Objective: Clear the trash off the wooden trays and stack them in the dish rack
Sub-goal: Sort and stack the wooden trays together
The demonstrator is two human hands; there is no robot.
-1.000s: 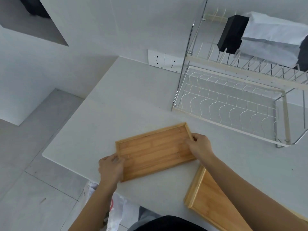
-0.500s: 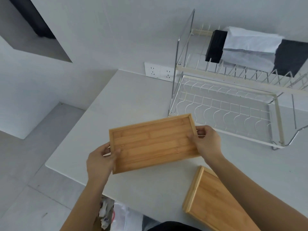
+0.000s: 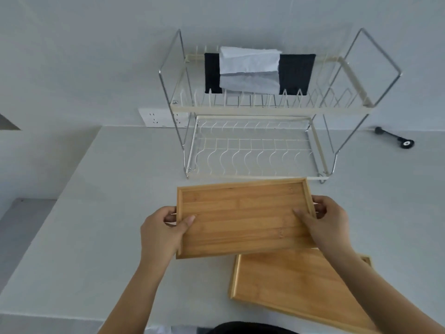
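The person holds a wooden tray (image 3: 243, 218) in the air just in front of the dish rack (image 3: 252, 150), its far long edge nearly meeting the front rail of the rack's lower shelf. The left hand (image 3: 161, 232) clamps the tray's left short end, thumb pressed on top and fingers curled beneath; the right hand (image 3: 325, 220) does the same at the right short end, thumb lying across the inside. The tray's long side runs parallel to the rack's front, so the open lower shelf lies straight ahead of both hands, neither one clearly nearer. No trash shows on it. A second tray (image 3: 296, 285) lies flat on the counter (image 3: 84, 237), nearer the person than the rack and partly under the held tray's right corner. Compared with a second ago, the tray has left the counter, risen, squared up to the rack and moved closer to it.
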